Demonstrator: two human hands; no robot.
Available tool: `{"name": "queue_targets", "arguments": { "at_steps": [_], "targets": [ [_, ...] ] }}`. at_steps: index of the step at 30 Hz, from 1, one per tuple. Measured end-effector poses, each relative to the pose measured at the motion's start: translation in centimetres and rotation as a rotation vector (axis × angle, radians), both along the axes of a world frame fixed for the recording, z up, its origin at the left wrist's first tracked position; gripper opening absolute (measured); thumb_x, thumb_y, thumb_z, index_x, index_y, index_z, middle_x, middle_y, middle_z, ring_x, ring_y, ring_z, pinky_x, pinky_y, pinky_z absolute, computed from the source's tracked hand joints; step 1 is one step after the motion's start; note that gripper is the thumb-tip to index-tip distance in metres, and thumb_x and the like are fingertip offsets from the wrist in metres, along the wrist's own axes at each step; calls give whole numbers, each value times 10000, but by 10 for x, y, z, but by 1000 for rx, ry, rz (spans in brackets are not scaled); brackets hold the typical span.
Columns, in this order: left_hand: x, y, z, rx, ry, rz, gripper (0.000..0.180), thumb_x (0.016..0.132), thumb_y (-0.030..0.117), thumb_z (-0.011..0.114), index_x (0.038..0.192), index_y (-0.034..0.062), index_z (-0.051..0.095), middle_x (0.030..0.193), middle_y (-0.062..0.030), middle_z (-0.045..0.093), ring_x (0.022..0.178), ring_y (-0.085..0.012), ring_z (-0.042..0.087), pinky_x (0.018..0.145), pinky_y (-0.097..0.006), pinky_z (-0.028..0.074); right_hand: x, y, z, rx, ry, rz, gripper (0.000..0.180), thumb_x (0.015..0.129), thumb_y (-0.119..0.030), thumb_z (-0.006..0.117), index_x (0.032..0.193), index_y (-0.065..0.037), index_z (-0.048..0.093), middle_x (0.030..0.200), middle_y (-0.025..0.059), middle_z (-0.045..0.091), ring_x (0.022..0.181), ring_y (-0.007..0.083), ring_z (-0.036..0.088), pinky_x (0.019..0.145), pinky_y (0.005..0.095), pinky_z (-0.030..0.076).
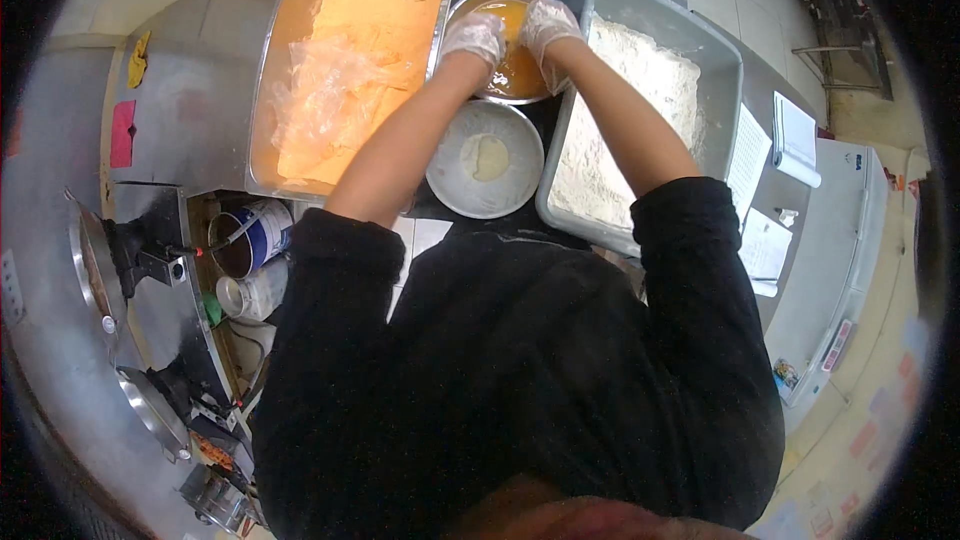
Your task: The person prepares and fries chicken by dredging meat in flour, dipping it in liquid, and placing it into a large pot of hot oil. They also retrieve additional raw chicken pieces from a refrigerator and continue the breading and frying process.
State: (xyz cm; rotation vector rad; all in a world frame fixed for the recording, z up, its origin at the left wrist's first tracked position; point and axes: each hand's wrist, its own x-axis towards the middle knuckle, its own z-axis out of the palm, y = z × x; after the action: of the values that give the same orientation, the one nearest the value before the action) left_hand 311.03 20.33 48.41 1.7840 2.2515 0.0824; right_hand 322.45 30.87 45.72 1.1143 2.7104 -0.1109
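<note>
Both of my hands, in thin whitish gloves dusted with white powder, are over a round metal bowl (522, 100) of yellow-orange liquid (513, 70). My left hand (474, 39) is at the bowl's left side, its fingers curled inward. Across from it, my right hand (549, 24) is curled over the right side. Whatever the fingers hold, if anything, is hidden. Just nearer to me stands a second metal bowl (455, 175) with a small pale, dough-like lump (490, 158) in it. Left of the bowls is a metal tray (258, 130) of orange crumbly mass, partly covered by clear plastic film (330, 105).
A grey plastic tub (725, 100) of white powder stands close on the right, under my right forearm. Papers (765, 250) and an open notebook (795, 135) lie beyond it. At left are a burner stand with pans (95, 260) and a bucket (268, 237) on a low shelf.
</note>
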Motion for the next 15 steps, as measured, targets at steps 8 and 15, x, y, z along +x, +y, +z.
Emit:
{"name": "queue_targets", "arguments": {
  "at_steps": [8,15],
  "targets": [
    [-18,15,56,-72,97,-46,339,779,288,786,1029,61,765,1102,-171,721,1035,-350,696,913,-423,564,3,-7,67,-118,70,-8,428,691,-391,808,960,-59,781,1009,178,739,938,307,731,864,408,577],
    [-43,9,54,80,-117,-166,428,686,294,841,1050,83,765,1121,-173,716,1046,-319,696,922,-427,560,5,-2,45,71,160,97,268,658,-258,840,866,-100,781,868,144,739,835,297,730,749,412,579]
  ]
}}
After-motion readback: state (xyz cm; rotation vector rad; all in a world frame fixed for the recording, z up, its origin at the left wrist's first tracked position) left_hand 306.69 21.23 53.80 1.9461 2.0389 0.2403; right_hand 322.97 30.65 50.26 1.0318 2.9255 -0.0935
